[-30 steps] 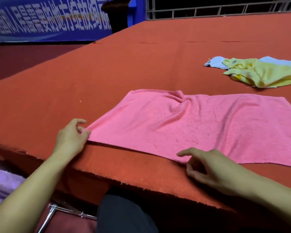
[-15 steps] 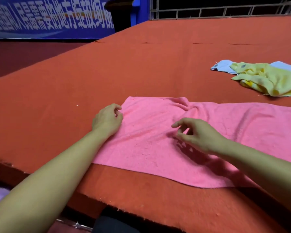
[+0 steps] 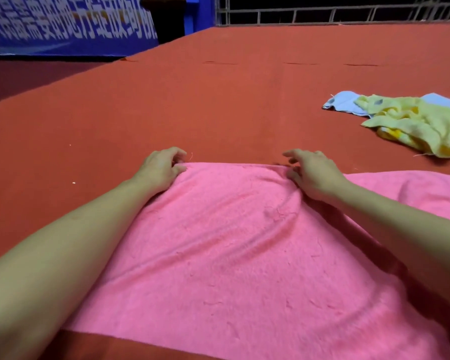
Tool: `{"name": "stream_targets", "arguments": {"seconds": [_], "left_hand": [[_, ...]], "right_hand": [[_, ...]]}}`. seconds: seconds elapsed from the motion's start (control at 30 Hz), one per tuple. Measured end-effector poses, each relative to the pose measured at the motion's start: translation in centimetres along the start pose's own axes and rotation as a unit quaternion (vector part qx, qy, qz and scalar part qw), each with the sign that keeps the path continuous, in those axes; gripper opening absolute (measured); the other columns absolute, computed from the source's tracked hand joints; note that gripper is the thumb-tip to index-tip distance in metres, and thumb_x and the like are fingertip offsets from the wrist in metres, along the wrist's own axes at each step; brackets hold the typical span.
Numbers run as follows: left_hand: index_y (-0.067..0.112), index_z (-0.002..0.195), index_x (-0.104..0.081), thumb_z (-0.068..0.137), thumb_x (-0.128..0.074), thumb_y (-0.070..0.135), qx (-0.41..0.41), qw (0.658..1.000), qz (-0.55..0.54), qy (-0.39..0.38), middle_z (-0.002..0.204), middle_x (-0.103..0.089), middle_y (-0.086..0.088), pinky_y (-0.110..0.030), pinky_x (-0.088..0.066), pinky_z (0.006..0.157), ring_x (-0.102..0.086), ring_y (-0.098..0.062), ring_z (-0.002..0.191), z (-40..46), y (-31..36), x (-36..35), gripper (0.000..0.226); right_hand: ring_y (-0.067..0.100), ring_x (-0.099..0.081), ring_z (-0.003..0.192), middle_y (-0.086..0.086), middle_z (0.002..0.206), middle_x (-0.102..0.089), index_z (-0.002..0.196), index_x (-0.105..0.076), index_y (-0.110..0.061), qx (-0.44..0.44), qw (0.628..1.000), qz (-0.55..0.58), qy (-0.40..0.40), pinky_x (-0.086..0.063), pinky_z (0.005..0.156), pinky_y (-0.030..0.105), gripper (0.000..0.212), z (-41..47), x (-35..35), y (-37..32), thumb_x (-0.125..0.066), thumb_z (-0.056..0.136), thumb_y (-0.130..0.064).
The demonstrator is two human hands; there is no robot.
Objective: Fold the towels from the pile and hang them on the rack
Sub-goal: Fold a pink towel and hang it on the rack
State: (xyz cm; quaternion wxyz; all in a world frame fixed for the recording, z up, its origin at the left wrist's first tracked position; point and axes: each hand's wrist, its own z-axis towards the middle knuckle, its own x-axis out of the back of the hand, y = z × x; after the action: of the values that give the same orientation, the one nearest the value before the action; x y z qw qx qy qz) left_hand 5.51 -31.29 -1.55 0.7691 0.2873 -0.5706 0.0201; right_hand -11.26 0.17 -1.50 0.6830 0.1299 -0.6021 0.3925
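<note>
On red table (image 3: 218, 105), hands (image 3: 161, 168) pinching pink towel (image 3: 231, 255)

One view only, from a camera worn on the person's head, looking forward and down across the red-covered table (image 3: 218, 105) from its near edge. It sits close over the pink towel (image 3: 239, 250), which fills the near middle, with both forearms entering from the bottom corners and the left hand (image 3: 160, 168) and right hand (image 3: 313, 174) at mid-frame. The wide angle bends the far table edge. Far left stands a blue banner (image 3: 63, 24), far right a metal railing (image 3: 348, 11); the yellow and blue towel pile (image 3: 411, 123) lies at the right edge, cut off by the frame
</note>
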Motion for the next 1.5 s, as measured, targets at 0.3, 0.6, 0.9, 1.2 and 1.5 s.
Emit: {"name": "stream_targets", "arguments": {"seconds": [0.3, 0.6, 0.9, 1.2, 1.5], "left_hand": [[0.016, 0.119, -0.064, 0.092, -0.061, 0.009, 0.027, 0.995, 0.024, 0.089, 0.111, -0.061, -0.011, -0.035, -0.042, 0.093, -0.058, -0.032, 0.105, 3.9, -3.4, 2.7, 0.028], [0.017, 0.129, -0.058, 0.096, -0.058, 0.022, 0.033, 0.999, 0.024, 0.027, 0.124, -0.067, -0.005, -0.037, -0.043, 0.103, -0.059, -0.028, 0.118, 3.4, -4.9, 0.6, 0.033], [0.024, 0.135, -0.052, 0.096, -0.052, 0.027, -0.027, 0.992, 0.117, 0.042, 0.134, -0.059, -0.008, -0.045, -0.041, 0.104, -0.05, -0.036, 0.123, 3.0, 0.1, -1.5, 0.039], [0.025, 0.135, -0.05, 0.097, -0.052, 0.024, 0.048, 0.996, 0.068, 0.013, 0.13, -0.063, -0.006, -0.044, -0.043, 0.101, -0.054, -0.035, 0.121, 3.4, -2.3, -0.7, 0.038], [0.02, 0.111, -0.068, 0.098, -0.054, 0.021, -0.077, 0.993, 0.082, 0.031, 0.107, -0.055, -0.007, -0.037, -0.042, 0.095, -0.055, -0.027, 0.106, 2.3, -3.4, 2.2, 0.02]], "right_hand": [[0.02, -0.054, 0.079, -0.001, 0.088, -0.06, 0.133, -0.051, -0.017, 0.037, 0.992, 0.114, 0.037, -0.044, 0.079, 0.034, 0.042, 3.2, 0.8, 0.1, -0.061, 0.093, -0.016], [0.014, -0.055, 0.087, -0.007, 0.099, -0.065, 0.13, -0.053, -0.02, 0.025, 0.997, 0.038, -0.07, -0.038, 0.078, 0.025, 0.043, 3.0, 0.6, 1.0, -0.067, 0.091, -0.029], [0.026, -0.062, 0.102, 0.0, 0.11, -0.069, 0.129, -0.057, -0.018, -0.035, 0.999, 0.023, 0.002, -0.042, 0.083, 0.028, 0.036, -3.3, 3.9, 7.2, -0.063, 0.094, -0.022], [0.026, -0.055, 0.112, -0.003, 0.121, -0.065, 0.133, -0.053, -0.023, 0.028, 0.999, -0.022, 0.003, -0.047, 0.094, 0.043, 0.04, -2.9, 3.3, 5.7, -0.06, 0.094, -0.026], [0.027, -0.055, 0.117, 0.001, 0.125, -0.064, 0.138, -0.049, -0.02, 0.102, 0.992, 0.077, -0.013, -0.042, 0.099, 0.035, 0.047, 2.9, -2.2, -5.8, -0.062, 0.093, -0.026]]}}
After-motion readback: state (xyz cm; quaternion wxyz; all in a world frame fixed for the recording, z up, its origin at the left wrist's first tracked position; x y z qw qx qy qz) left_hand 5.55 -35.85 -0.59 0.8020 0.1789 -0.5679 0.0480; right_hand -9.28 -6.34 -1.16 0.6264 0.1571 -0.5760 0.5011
